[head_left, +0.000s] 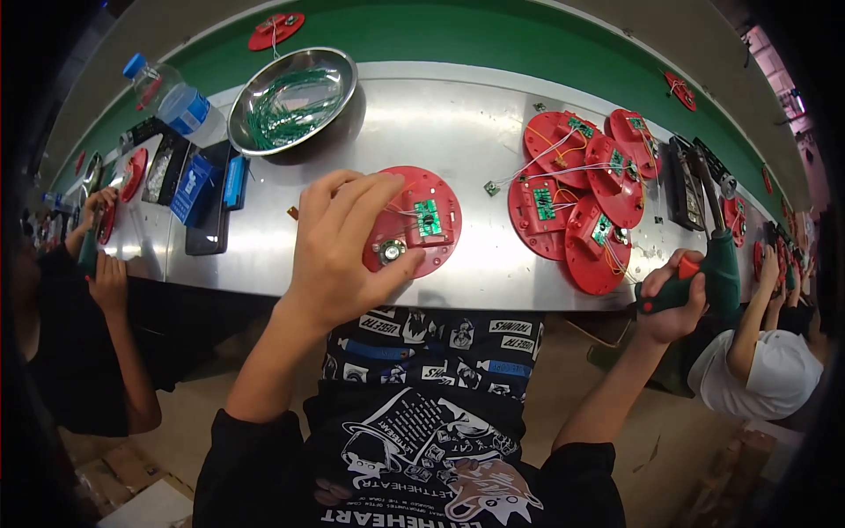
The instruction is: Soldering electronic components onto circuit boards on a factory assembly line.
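Observation:
In front of me a red round plate (445,198) lies on the metal bench. It carries a small green circuit board (428,218), a round silver part (391,253) and thin wires. My left hand (339,242) spans the plate's left side, fingers over the top edge and thumb at the lower edge, holding it on the bench. Off the bench's front edge at the right, my right hand (673,299) is wrapped around the grip of a green pistol-shaped power screwdriver (723,264) with a red trigger. Its slim dark nose points up toward the bench.
Several red plates with boards (581,238) overlap at the right, beside a black tray (685,189). A steel bowl (339,114) holds green wires. Left of it stand a water bottle (180,104), a blue packet (194,192) and a dark phone-like slab (208,236). Other people work on both sides.

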